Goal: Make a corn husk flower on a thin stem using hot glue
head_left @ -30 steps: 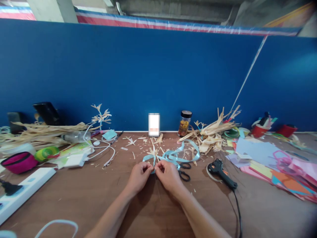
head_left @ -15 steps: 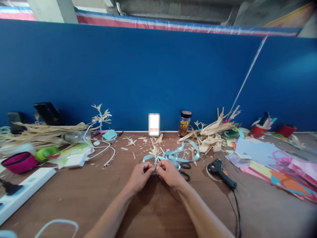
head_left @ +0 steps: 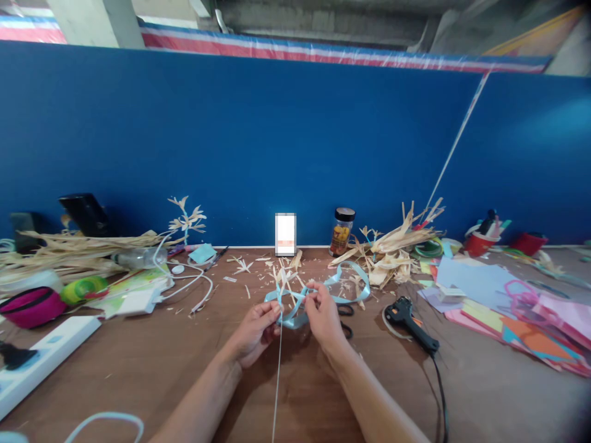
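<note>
In the head view my left hand (head_left: 259, 328) is closed, pinching a thin wire stem (head_left: 277, 381) just below a flower of pale dried husk strips (head_left: 287, 280). Downwards from those fingers the stem runs toward the bottom of the view. My right hand (head_left: 323, 315), also closed, grips a light blue ribbon (head_left: 298, 320) slightly to the right of the flower. Loops of that ribbon hang between the hands and trail off to the right. Black scissor handles (head_left: 346, 321) show beside my right hand, their blades hidden.
A glue gun (head_left: 410, 323) lies to the right, near coloured paper (head_left: 480, 280). A husk pile (head_left: 392, 252) and a lidded jar (head_left: 342, 231) are at the back. On the left are a power strip (head_left: 50, 357), white cables, a finished-looking husk sprig (head_left: 186, 220) and more husks.
My hands have moved apart, the right one going right and up with the ribbon. The flower is tilted differently, and its wire stem now shows clearly below my left hand.
</note>
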The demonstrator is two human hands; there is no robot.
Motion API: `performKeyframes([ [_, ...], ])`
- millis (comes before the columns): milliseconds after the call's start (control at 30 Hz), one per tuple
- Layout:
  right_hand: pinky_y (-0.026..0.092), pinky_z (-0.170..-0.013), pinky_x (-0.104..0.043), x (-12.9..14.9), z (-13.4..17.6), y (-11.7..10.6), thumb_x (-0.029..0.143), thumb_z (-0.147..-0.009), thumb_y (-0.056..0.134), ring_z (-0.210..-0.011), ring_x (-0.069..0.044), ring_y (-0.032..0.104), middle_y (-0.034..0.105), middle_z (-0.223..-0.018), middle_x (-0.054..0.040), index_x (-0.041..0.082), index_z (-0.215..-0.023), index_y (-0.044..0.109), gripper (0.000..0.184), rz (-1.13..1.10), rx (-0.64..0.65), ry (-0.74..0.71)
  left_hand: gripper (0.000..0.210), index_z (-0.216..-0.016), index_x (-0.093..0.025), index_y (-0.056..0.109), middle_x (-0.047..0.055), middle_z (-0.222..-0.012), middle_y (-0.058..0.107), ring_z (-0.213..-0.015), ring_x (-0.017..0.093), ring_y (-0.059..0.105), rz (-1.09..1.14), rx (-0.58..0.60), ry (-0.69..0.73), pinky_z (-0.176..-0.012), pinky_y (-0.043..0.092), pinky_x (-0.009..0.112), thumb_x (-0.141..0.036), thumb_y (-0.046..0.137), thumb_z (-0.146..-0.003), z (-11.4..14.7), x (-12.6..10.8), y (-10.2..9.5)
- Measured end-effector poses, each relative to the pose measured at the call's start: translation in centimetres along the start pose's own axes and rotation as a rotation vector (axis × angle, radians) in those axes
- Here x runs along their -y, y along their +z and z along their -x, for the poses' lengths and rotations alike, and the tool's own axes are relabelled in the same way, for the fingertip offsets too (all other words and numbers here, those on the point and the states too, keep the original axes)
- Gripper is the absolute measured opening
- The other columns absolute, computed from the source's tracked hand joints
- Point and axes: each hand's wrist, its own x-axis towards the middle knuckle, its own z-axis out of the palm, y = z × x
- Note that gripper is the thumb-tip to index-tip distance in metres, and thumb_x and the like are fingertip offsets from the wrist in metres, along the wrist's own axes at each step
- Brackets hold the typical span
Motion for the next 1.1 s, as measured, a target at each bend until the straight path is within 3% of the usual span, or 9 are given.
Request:
performKeyframes([
  [67, 0.04, -0.058, -0.022, 0.4, 0.2, -0.2, 0.019, -0.073, 0.041, -0.063, -0.012, 0.051, 0.058, -0.076, -0.0022, 0.017, -0.093, 0.051, 0.022, 0.015, -0.021, -0.044, 0.019, -0.061, -0.013, 0.054, -0.005, -0.057, 0.042, -0.047, 0.003, 0.033, -0.007, -0.002, -0.009, -0.044, 0.03, 0.015, -0.026, 0.066, -0.065, 0.0, 0.0, 0.1],
  [133, 0.041, -0.059, -0.023, 0.9, 0.4, -0.1, 0.024, -0.078, 0.039, -0.063, -0.013, 0.052, 0.059, -0.073, -0.0029, 0.016, -0.091, 0.051, 0.02, -0.01, -0.002, -0.028, 0.022, -0.061, -0.013, 0.051, -0.005, -0.056, 0.042, -0.046, 0.002, 0.031, -0.04, -0.014, -0.001, -0.042, 0.028, 0.014, -0.028, 0.066, -0.065, 0.0, 0.1, 0.0],
  [233, 0.04, -0.052, -0.022, 1.3, 0.8, 0.4, 0.035, -0.081, 0.039, -0.056, -0.013, 0.052, 0.058, -0.066, -0.0021, 0.015, -0.089, 0.051, 0.024, -0.101, 0.139, 0.031, 0.024, -0.064, -0.013, 0.05, -0.006, -0.053, 0.039, -0.041, 0.001, 0.026, -0.125, -0.054, 0.037, -0.038, 0.021, 0.014, -0.033, 0.063, -0.067, -0.3, 0.4, -0.2],
  [367, 0.039, -0.052, -0.021, 1.4, 1.4, 1.1, 0.038, -0.079, 0.044, -0.056, -0.011, 0.049, 0.056, -0.066, -0.0009, 0.016, -0.078, 0.053, 0.024, -0.129, 0.29, -0.008, 0.027, -0.068, -0.014, 0.049, -0.008, -0.049, 0.035, -0.038, 0.001, 0.022, -0.234, -0.109, 0.099, -0.036, 0.017, 0.015, -0.038, 0.06, -0.068, -0.7, 0.9, -0.6],
  [500, 0.039, -0.052, -0.021, 1.2, 1.7, 1.4, 0.037, -0.075, 0.051, -0.056, -0.01, 0.048, 0.054, -0.064, 0.0002, 0.015, -0.075, 0.054, 0.023, -0.093, 0.3, -0.032, 0.029, -0.068, -0.014, 0.05, -0.008, -0.051, 0.038, -0.038, 0.002, 0.024, -0.344, -0.179, 0.162, -0.035, 0.02, 0.015, -0.041, 0.06, -0.067, -0.9, 1.2, -0.8],
  [733, 0.035, -0.043, -0.019, 1.0, 1.5, 1.3, 0.039, -0.07, 0.056, -0.049, -0.01, 0.047, 0.052, -0.053, 0.0019, 0.015, -0.07, 0.052, 0.024, -0.12, 0.335, 0.105, 0.032, -0.068, -0.012, 0.054, -0.004, -0.056, 0.045, -0.043, 0.005, 0.036, -0.575, -0.177, 0.211, -0.042, 0.032, 0.018, -0.044, 0.055, -0.069, -1.1, 1.3, -1.2],
  [1100, 0.04, -0.055, -0.024, 0.4, 1.0, 1.0, 0.037, -0.07, 0.054, -0.057, -0.014, 0.051, 0.058, -0.062, -0.0018, 0.014, -0.069, 0.056, 0.023, 0.062, 0.346, 0.001, 0.025, -0.063, -0.013, 0.058, -0.003, -0.049, 0.046, -0.042, 0.008, 0.038, -0.723, -0.216, 0.247, -0.043, 0.031, 0.02, -0.036, 0.052, -0.069, -1.2, 1.6, -1.3],
])
